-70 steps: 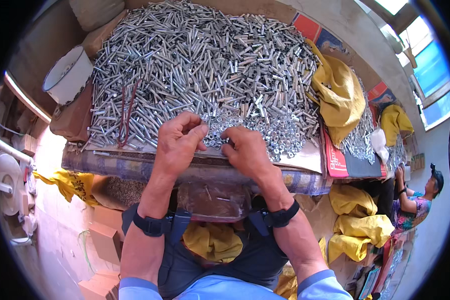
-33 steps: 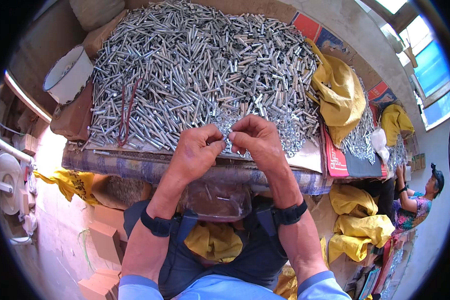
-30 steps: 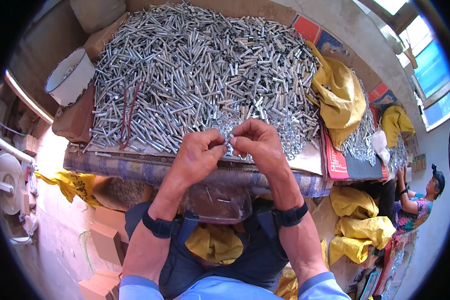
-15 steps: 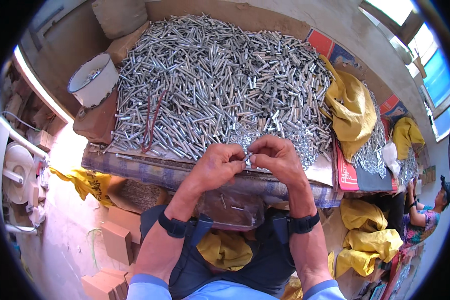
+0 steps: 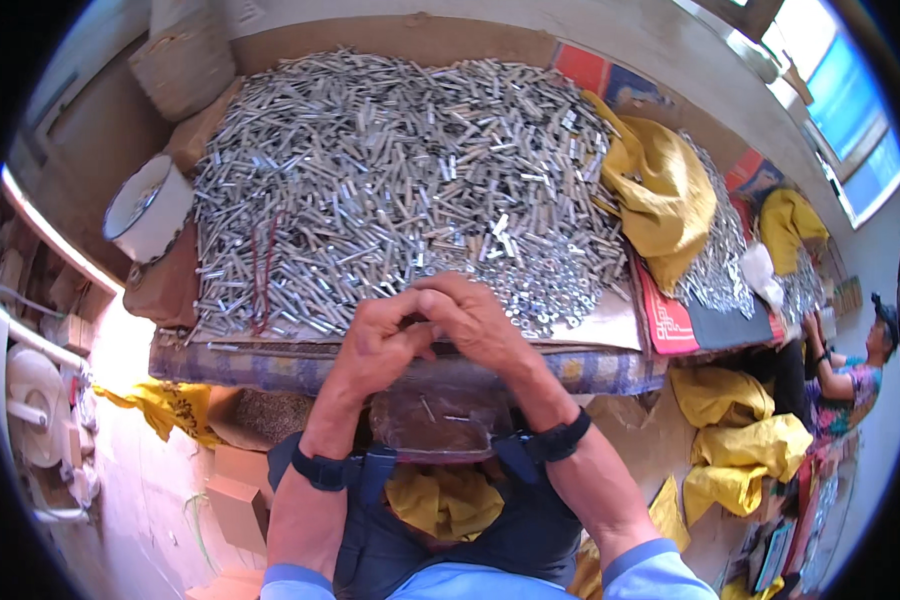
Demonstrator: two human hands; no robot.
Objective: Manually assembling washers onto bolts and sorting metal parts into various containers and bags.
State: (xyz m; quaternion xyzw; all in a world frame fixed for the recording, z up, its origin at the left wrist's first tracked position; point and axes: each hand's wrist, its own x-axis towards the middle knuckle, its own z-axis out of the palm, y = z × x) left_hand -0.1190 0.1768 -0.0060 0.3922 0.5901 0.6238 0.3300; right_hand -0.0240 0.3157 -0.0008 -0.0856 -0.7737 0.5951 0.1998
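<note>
Over the front edge of the bench, my left hand (image 5: 378, 338) and my right hand (image 5: 473, 318) meet with their fingers curled together. Both are closed; whatever lies between the fingertips is hidden behind them. Just beyond them spreads a broad pile of metal anchor bolts (image 5: 370, 170). Small shiny nuts and washers (image 5: 540, 290) lie loose beside my right hand. Below my hands a brown plastic-lined tray (image 5: 395, 425) holds a few bolts (image 5: 458, 418).
A white enamel pot (image 5: 155, 220) stands left of the pile. Yellow sacks (image 5: 660, 190) lie at the right, with more on the floor (image 5: 740, 450). Cardboard boxes (image 5: 238, 500) sit at lower left. Another person (image 5: 850, 385) works at the far right.
My hands have shifted left and closed together, the right one now overlapping the left. The small metal piece seen between my fingertips is no longer visible. The whole view has shifted.
</note>
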